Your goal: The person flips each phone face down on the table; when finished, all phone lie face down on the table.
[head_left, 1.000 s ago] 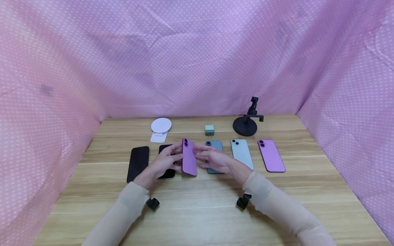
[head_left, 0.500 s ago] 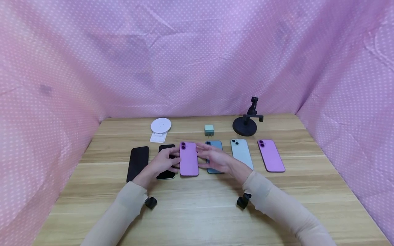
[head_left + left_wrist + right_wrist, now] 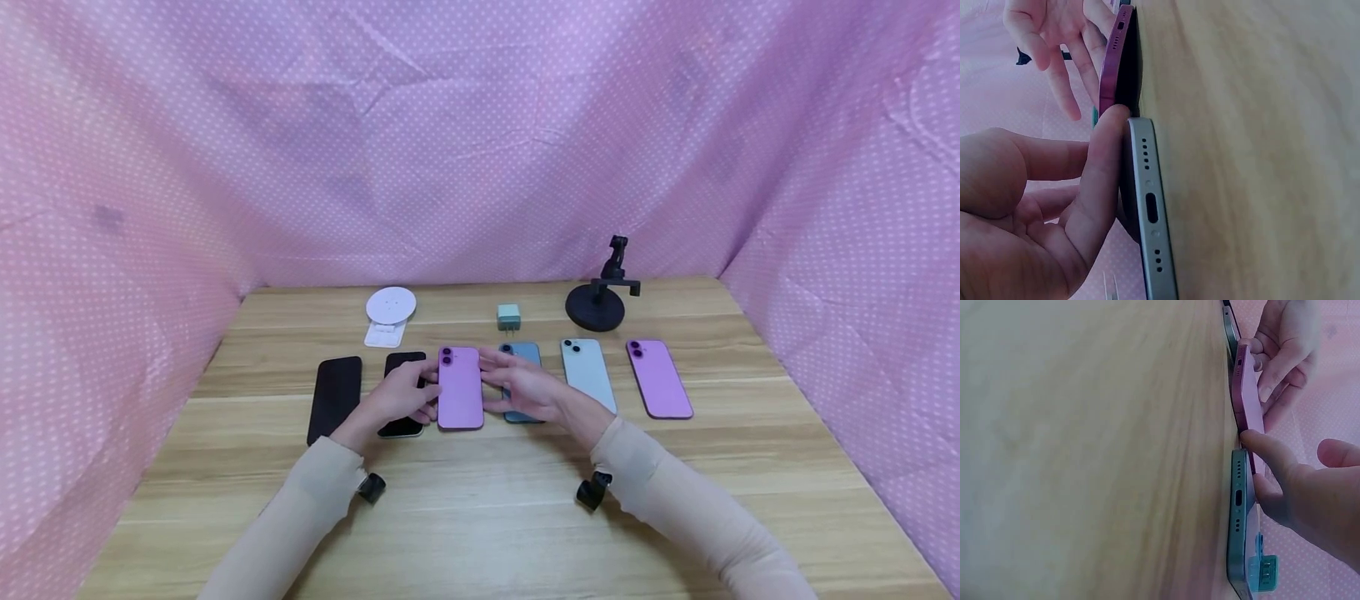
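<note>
A purple phone (image 3: 461, 388) lies back up between my hands, close over the table, its dark underside showing at the near edge in the left wrist view. My left hand (image 3: 396, 393) holds its left edge, a fingertip (image 3: 1116, 119) right at the near corner. Outstretched fingers of my right hand (image 3: 531, 390) touch the right edge, also seen in the right wrist view. Under the left hand lies a black-screened phone (image 3: 400, 427); beneath the right, a blue phone (image 3: 525, 353), partly hidden.
Another black phone (image 3: 334, 398) lies at the left. Pale-green (image 3: 588, 372) and second purple phones (image 3: 660, 380) lie right. Behind stand a white round stand (image 3: 391, 306), a green charger plug (image 3: 508, 317) and a black phone holder (image 3: 596, 307). Pink dotted cloth (image 3: 480, 142) surrounds the table.
A second ago the purple phone stood tilted with its left edge up; it has come down flat between the hands. Both hands have stayed nearly in place.
</note>
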{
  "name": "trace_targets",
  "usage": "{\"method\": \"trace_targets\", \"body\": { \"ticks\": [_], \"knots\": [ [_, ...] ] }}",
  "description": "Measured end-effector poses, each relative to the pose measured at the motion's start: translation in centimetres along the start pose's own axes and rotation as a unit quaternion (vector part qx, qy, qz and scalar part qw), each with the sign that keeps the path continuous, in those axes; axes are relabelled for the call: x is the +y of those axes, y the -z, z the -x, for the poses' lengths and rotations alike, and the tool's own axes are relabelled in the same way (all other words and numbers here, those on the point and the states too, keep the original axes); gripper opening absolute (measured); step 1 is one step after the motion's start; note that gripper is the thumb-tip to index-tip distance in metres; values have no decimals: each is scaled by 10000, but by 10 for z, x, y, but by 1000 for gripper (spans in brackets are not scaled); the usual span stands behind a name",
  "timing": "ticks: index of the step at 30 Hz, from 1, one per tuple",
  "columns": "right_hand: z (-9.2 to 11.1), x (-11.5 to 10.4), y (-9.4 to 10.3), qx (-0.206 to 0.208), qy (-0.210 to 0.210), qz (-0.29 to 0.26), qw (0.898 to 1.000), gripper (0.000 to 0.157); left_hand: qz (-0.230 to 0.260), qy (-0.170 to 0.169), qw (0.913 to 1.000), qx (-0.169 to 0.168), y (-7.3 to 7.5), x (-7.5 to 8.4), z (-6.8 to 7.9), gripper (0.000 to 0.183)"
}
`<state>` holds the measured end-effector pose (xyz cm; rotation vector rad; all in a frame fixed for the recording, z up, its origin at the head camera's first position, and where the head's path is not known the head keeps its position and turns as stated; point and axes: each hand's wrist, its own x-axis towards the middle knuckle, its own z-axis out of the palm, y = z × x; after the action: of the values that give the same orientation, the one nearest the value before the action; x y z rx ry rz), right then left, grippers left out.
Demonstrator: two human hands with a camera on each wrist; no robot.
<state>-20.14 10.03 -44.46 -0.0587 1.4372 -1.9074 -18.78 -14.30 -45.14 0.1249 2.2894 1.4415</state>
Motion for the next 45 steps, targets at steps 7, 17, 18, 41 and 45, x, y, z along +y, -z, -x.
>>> {"method": "trace_targets", "body": {
  "ticks": [7, 17, 18, 41, 45],
  "knots": [
    [-1, -1, -2, -99, 10, 98, 9999, 62, -340, -1, 9994, 98, -3, -7, -2, 51],
    [2, -1, 0, -6, 11, 206, 9998, 60, -326, -106, 9994, 28, -7, -5, -4, 52],
    [2, -2, 0, 19, 15, 235, 9997, 60, -300, -125, 9995, -19, -7, -5, -3, 52],
    [-19, 6, -48, 37, 551, 819, 9951, 60, -907, -507, 9940, 339, 55, -10, 42, 68],
    [-30, 12, -56, -128, 490, 506, 9974, 62, -851, -414, 9949, 351, 56, -15, 43, 69]
  ]
}}
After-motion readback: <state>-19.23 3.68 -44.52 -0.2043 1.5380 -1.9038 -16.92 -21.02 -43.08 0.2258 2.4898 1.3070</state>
